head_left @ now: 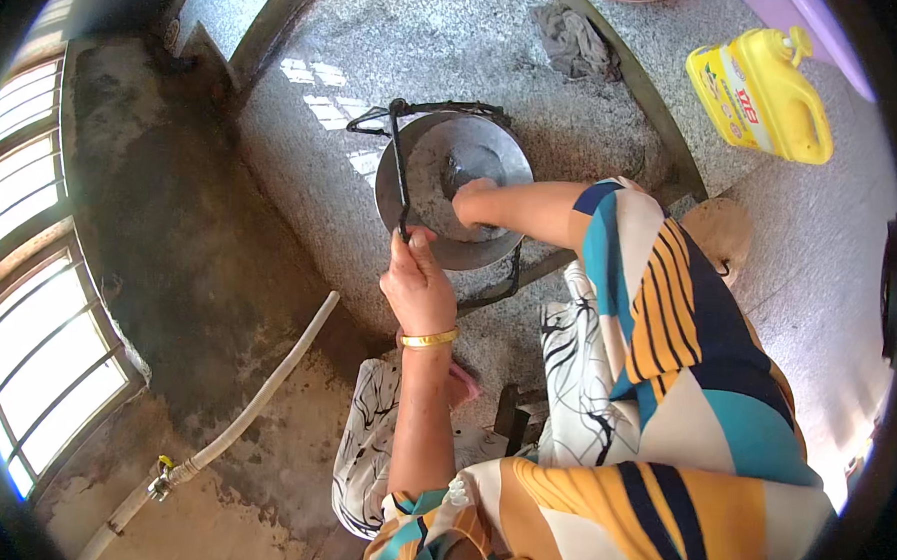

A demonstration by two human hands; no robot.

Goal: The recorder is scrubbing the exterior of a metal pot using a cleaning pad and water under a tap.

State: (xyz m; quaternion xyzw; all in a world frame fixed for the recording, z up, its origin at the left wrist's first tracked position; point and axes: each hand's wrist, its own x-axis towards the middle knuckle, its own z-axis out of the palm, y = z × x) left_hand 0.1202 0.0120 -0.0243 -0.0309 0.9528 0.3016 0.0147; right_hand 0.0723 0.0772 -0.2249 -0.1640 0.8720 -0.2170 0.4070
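A round, wide metal wok-like pan [423, 166] sits on the grey speckled floor before me, with shallow, murky liquid [483, 165] in its bottom. A thin black rod [398, 158] crosses above the pan's left side, joined to a dark frame [456, 108] that runs behind the rim. My left hand [418, 279] grips the lower end of this rod at the near rim. Down inside the pan is my right hand [476, 205], bent at the wrist. Its fingertips are hidden, so whatever it may hold cannot be seen.
A yellow plastic jerrycan [764, 95] lies at the upper right, beyond a low raised ledge [651, 101]. On the floor at the top is a crumpled grey cloth [579, 42]. A pale hose [263, 399] with a valve reaches from the lower left. A round brown lid [721, 232] lies right.
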